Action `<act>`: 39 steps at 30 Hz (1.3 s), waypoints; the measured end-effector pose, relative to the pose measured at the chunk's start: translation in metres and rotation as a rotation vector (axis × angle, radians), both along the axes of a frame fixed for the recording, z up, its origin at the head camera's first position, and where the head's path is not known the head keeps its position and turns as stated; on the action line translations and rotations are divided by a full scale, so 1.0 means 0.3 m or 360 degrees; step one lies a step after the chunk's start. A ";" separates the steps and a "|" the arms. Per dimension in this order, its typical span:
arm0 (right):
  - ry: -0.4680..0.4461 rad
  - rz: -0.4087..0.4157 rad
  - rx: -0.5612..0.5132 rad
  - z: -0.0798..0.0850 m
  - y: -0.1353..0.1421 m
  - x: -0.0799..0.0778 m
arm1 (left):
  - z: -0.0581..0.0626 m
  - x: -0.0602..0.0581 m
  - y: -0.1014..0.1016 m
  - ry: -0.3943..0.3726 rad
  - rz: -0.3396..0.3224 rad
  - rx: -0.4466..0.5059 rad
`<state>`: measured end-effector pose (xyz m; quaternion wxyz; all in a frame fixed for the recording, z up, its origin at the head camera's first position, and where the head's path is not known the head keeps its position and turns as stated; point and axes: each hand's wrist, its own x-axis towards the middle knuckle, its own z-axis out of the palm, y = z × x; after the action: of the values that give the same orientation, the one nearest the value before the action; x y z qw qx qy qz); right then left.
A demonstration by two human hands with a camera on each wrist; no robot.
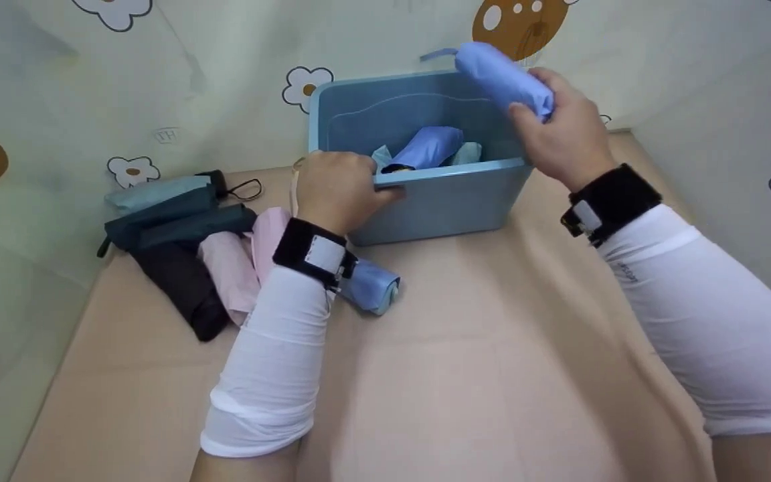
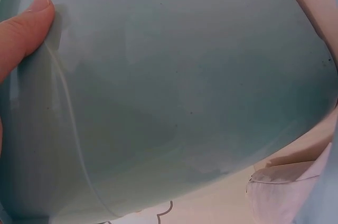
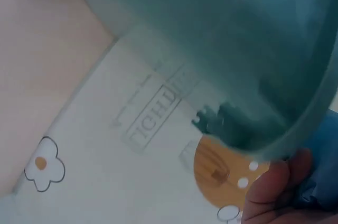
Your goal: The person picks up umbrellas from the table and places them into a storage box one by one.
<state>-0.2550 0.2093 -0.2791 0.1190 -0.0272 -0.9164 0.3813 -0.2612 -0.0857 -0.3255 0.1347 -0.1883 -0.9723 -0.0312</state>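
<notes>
My right hand (image 1: 569, 130) grips a folded blue umbrella (image 1: 499, 77) by one end, above the right side of a blue-grey plastic bin (image 1: 442, 207). Its strap sticks out to the left. With my left hand (image 1: 338, 191) I hold the bin's near-left rim; the thumb (image 2: 26, 31) lies against the outer wall in the left wrist view. Inside the bin lie another blue folded umbrella (image 1: 429, 146) and a pale green one (image 1: 468, 153). In the right wrist view, the fingers (image 3: 269, 184) and some blue fabric (image 3: 322, 166) show beside the bin's rim.
Left of the bin several folded umbrellas lie in a pile: light teal (image 1: 158, 194), dark green (image 1: 191, 227), black (image 1: 181, 288) and pink (image 1: 228, 268). A blue one (image 1: 372, 284) lies partly behind my left wrist. A patterned curtain (image 1: 225, 80) hangs behind the table (image 1: 439, 375).
</notes>
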 end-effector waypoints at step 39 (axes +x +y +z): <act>-0.0581 0.0581 0.0588 -0.021 -0.322 -0.106 | -0.004 0.000 0.004 0.0014 0.0004 0.0066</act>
<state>-0.2869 0.1127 -0.2854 -0.1149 0.0920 -0.9661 0.2123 -0.2610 -0.0844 -0.3268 0.1430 -0.1845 -0.9711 -0.0504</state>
